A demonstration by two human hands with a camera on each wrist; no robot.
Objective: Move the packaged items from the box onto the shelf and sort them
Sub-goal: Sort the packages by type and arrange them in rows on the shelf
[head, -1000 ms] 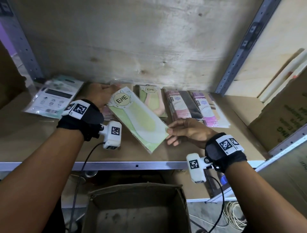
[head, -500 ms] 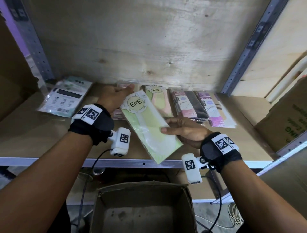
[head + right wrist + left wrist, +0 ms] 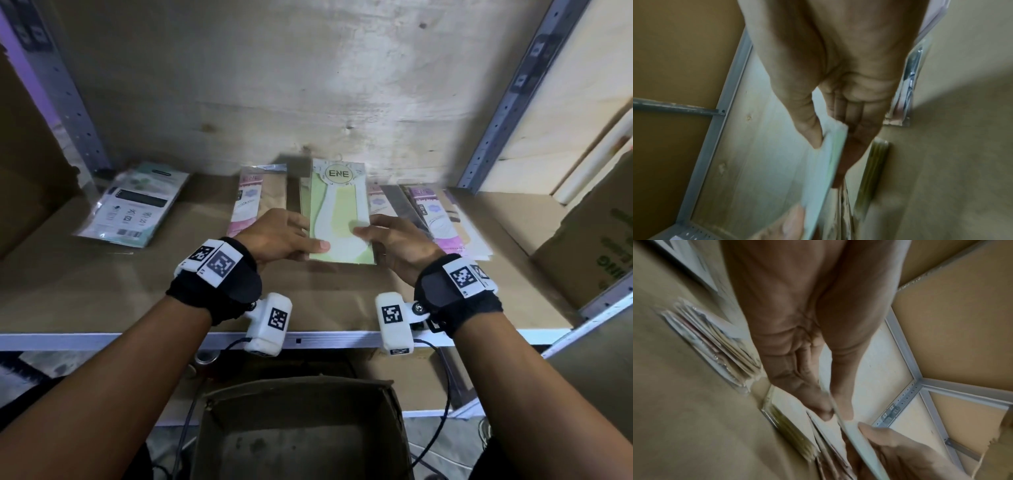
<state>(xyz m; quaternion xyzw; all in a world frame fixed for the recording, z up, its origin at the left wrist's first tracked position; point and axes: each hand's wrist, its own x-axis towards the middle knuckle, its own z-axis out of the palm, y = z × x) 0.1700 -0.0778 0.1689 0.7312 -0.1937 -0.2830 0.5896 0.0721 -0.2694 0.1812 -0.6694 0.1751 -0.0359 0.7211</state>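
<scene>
Since before, we have squared the green ENE packet upright; left hand and right hand grip pinches its sides above the shelf.

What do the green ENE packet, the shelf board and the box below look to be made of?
Green ENE packet: printed card, probably in a clear glossy sleeve; it keeps flat while held at both edges. Shelf board: matte brown fibreboard or card, with a pale metal front rail. Box: brown corrugated cardboard, scuffed inside.
</scene>
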